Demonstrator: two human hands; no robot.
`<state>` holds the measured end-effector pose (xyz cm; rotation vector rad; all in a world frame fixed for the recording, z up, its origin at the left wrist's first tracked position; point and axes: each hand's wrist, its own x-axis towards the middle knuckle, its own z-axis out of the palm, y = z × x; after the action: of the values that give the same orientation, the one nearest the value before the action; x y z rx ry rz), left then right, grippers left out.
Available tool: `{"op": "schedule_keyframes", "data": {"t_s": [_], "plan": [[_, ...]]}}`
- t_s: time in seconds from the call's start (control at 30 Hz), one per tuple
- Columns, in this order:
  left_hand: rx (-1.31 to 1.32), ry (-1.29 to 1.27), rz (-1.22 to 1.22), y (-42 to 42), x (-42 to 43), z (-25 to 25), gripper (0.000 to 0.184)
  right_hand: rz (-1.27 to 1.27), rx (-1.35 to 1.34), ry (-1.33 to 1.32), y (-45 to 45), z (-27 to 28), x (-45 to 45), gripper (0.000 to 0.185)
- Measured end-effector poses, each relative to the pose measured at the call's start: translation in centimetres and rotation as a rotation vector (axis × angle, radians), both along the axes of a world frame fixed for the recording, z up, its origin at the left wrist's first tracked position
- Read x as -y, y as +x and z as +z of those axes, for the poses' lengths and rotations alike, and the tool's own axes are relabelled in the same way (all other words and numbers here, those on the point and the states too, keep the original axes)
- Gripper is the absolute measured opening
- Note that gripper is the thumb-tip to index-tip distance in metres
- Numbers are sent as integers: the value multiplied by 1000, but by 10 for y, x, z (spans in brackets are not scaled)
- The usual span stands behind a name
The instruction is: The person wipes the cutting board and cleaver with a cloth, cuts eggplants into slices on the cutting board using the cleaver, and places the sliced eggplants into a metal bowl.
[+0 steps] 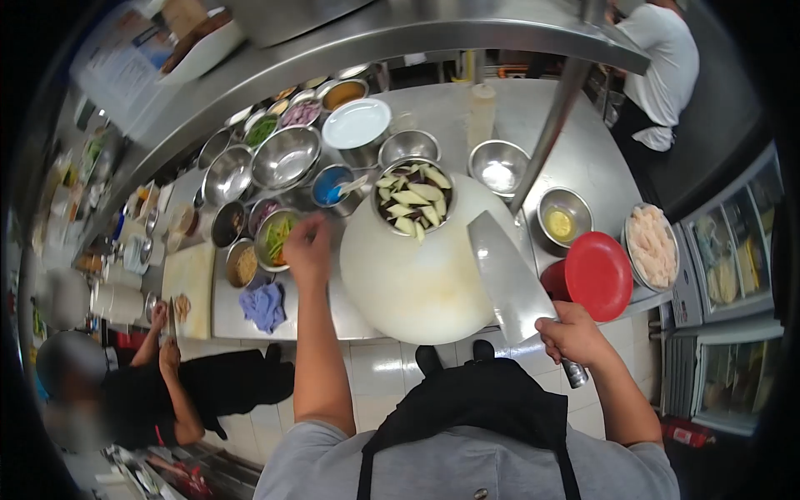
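My right hand [573,335] is wrapped round the handle of a broad cleaver [508,279]. Its blade lies over the right side of a round white chopping board [408,287]. At the board's far edge stands a metal bowl of cut eggplant pieces [412,200], dark skin and pale flesh showing. To the left, my left hand [308,250] is raised beside a bowl of sliced green and orange vegetables [277,237]. Its fingers are curled together; anything between them is hidden. A crumpled blue cloth [262,307] lies left of my forearm.
Metal bowls [286,157] crowd the back left. A red plate [598,276] and a bowl of pale meat strips [651,247] stand right. A shelf post [550,125] rises behind the board. At left, a co-worker [167,375] holds a knife at another board [190,283].
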<state>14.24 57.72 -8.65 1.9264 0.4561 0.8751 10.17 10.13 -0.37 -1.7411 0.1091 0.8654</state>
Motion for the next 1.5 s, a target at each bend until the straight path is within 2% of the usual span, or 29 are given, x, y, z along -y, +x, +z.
{"op": "schedule_keyframes", "data": {"t_s": [0.07, 0.13, 0.2, 0.27, 0.33, 0.37, 0.4, 0.47, 0.5, 0.57, 0.6, 0.67, 0.77, 0.97, 1.07, 1.27, 1.5], "plan": [[-559, 175, 217, -64, -13, 10, 27, 37, 18, -12, 4, -2, 5, 14], [-770, 281, 285, -115, -41, -50, 34, -43, 33, 11, 5, 5, 5, 14], [-947, 283, 249, -130, -25, -64, 39, -27, 31, -21, 11, 8, -1, 13], [-916, 315, 217, -137, -15, -81, 41, 25, 56, -9, 15, 6, -5, 13], [-754, 384, 228, -140, -21, -115, 45, 104, 88, -58, 16, 8, -11, 13], [-791, 151, 96, -148, -19, -98, 43, 169, 124, -111, 17, 11, -12, 13], [-785, 146, 90, -161, -5, -80, 43, 165, 130, -119, 17, 17, -12, 13], [-599, -95, -5, -190, 22, -41, 42, 293, 206, -232, 15, 27, -10, 19], [-603, -96, -19, -195, 35, -20, 42, 399, 432, -302, 15, 23, -5, 23], [-507, 163, -203, -200, 76, 9, 50, 410, 474, -367, 10, 39, -12, 26], [-503, 147, -212, -193, 96, 17, 50, 428, 532, -422, 10, 47, -17, 28], [-697, 423, -284, -168, 129, 27, 54, 469, 613, -510, 11, 48, -20, 28], [-792, 559, -342, -148, 158, 25, 56, 642, 753, -625, 15, 58, -30, 25], [-797, 593, -401, -144, 156, 25, 53, 920, 760, -739, 23, 45, -43, 25], [-769, 566, -457, -142, 148, 27, 54, 999, 803, -693, 38, 51, -45, 25], [-781, 553, -440, -142, 150, 26, 54, 973, 740, -800, 27, 66, -54, 20], [-753, 540, -467, -140, 146, 24, 53, 937, 749, -751, 18, 62, -46, 19]]}}
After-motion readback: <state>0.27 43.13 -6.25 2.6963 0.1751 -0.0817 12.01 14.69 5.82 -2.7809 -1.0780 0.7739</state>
